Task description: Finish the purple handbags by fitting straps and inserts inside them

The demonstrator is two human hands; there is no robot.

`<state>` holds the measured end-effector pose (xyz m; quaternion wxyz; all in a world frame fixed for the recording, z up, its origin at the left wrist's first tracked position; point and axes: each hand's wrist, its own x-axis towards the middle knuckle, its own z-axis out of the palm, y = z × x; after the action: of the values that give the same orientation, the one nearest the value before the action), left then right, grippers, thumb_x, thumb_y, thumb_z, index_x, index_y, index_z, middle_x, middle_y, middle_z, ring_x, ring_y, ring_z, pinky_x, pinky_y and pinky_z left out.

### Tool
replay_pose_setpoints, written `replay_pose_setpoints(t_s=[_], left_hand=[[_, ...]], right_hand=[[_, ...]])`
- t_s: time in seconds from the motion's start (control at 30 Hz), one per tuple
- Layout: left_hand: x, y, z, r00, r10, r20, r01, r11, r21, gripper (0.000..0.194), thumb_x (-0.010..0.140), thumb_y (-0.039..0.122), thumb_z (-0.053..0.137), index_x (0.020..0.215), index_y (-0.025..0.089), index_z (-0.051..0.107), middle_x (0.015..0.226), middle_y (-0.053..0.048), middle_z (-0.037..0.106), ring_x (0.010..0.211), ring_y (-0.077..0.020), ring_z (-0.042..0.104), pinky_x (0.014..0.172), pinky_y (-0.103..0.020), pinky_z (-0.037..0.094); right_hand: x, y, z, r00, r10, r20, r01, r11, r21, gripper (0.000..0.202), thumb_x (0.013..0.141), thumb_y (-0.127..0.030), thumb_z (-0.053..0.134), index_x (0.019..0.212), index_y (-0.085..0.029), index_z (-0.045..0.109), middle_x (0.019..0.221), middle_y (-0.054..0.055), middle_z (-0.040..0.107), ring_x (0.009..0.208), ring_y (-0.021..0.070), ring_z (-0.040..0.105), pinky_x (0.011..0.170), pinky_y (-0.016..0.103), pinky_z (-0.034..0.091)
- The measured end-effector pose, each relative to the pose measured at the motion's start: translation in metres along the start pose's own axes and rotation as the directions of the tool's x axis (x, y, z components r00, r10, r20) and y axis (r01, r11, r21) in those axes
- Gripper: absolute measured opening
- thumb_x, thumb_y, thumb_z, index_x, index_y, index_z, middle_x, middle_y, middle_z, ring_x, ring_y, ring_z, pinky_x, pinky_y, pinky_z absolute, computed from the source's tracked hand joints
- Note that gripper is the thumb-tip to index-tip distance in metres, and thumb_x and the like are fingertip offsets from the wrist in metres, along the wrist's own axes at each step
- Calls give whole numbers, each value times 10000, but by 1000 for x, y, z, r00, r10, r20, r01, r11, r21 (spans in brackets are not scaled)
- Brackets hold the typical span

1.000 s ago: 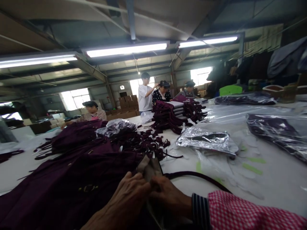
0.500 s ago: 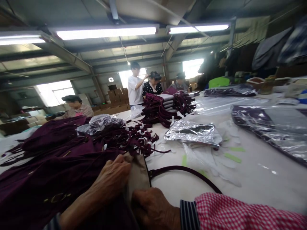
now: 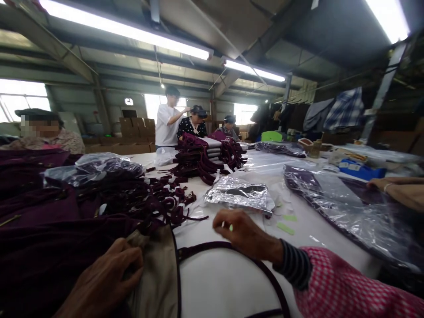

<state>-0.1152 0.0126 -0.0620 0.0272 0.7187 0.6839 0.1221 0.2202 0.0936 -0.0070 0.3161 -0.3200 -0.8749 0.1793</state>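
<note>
My left hand (image 3: 111,274) is closed on the edge of an open bag, by its beige lining (image 3: 157,265), at the lower left. The bag's dark purple strap (image 3: 271,278) curves over the white table (image 3: 205,278). Above the strap is my right hand (image 3: 243,232), apart from the lining, its fingers curled in towards the thumb. A pale green spot shows through the gap between them; whether the fingertips pinch anything is hidden. Just beyond lies a clear plastic packet (image 3: 240,194) with something dark inside.
Purple bags (image 3: 36,247) and a heap of straps (image 3: 165,198) cover the left side. Stacked bags (image 3: 212,154) stand farther back. A plastic-wrapped bag (image 3: 341,198) lies right, touched by another person's hand (image 3: 404,190). Several people are across the table; a blue object (image 3: 361,169) sits back right.
My right hand has left the bag's opening and moved up and right over the strap. My left hand sits lower and further left. The view has turned right, and another person's hand now shows.
</note>
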Motion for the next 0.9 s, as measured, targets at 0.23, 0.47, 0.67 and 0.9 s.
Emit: replay_pose_setpoints(t_s=[0.23,0.47,0.67,0.9], left_hand=[[-5,12,-14,999,-10,36,11,1000,-15,235,804,375,430,778,224,608,910,-24,580,787,-178,611,736,-315,434],[-5,16,-14,999,-17,33,19,999,-34,276,832,396,394,784,214,596,912,-33,572,792,-178,599,742,-320,426],[-5,17,-15,998,-34,55,37,998,-52,278,835,414,384,765,213,562,912,-31,562,800,-186,599,733,-329,416],[-7,21,-19,999,-33,36,35,998,-51,257,841,375,389,773,210,574,903,-24,554,785,-177,591,723,-321,407]], right_hand=[[-13,84,-45,991,134,19,-106,855,-508,345,823,19,475,968,-188,710,952,29,652,819,148,621,735,247,415],[-17,97,-37,992,126,18,-86,769,-634,266,967,-132,451,874,-148,700,835,63,679,755,164,634,722,259,452],[-31,83,-77,958,118,-263,-183,954,-237,189,936,-276,556,857,-167,689,763,35,681,674,176,641,672,281,491],[-50,50,-72,994,54,-94,-96,837,-539,235,921,-167,500,736,-190,645,744,30,663,661,162,607,648,276,420]])
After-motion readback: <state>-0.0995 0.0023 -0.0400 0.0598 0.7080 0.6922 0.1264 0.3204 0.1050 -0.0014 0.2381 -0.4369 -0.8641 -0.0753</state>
